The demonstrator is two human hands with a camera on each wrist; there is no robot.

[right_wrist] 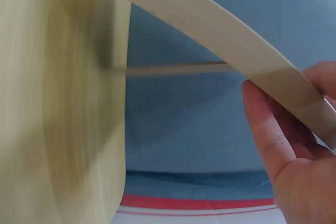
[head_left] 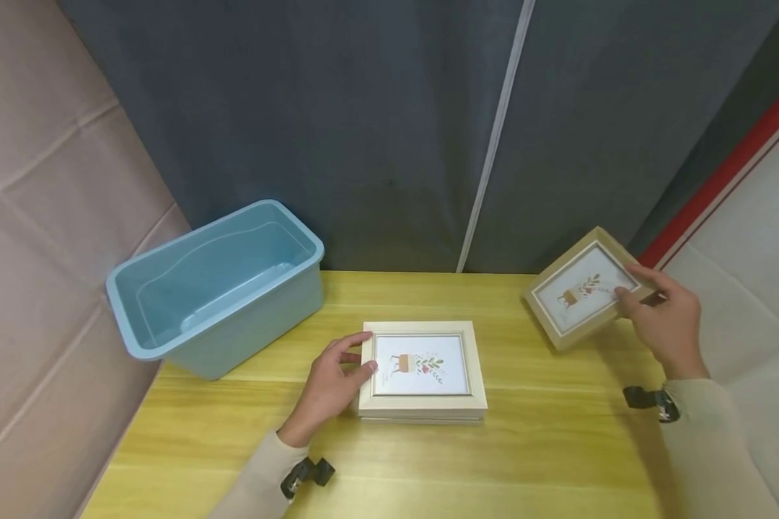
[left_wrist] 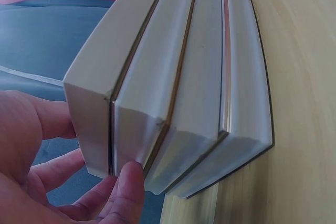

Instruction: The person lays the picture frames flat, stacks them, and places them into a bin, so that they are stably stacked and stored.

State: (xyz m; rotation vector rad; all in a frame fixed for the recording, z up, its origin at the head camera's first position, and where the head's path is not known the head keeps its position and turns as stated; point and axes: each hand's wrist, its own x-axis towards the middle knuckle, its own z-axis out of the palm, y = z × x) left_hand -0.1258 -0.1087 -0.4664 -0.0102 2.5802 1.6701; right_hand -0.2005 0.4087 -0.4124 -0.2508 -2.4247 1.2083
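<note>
Pinching tilted beige picture frame (head_left: 579,290) at right of head view with right hand (head_left: 670,326). Resting left hand (head_left: 327,386), fingers spread, on left edge of picture-frame stack (head_left: 422,369), lower centre, beside blue plastic tub (head_left: 262,328).

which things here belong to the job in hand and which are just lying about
In the job:
picture frame, held by the right hand
stack of frames, touched by the left hand

Apparently just about:
blue bin, untouched, role uncertain
dark curtain behind the table
</note>
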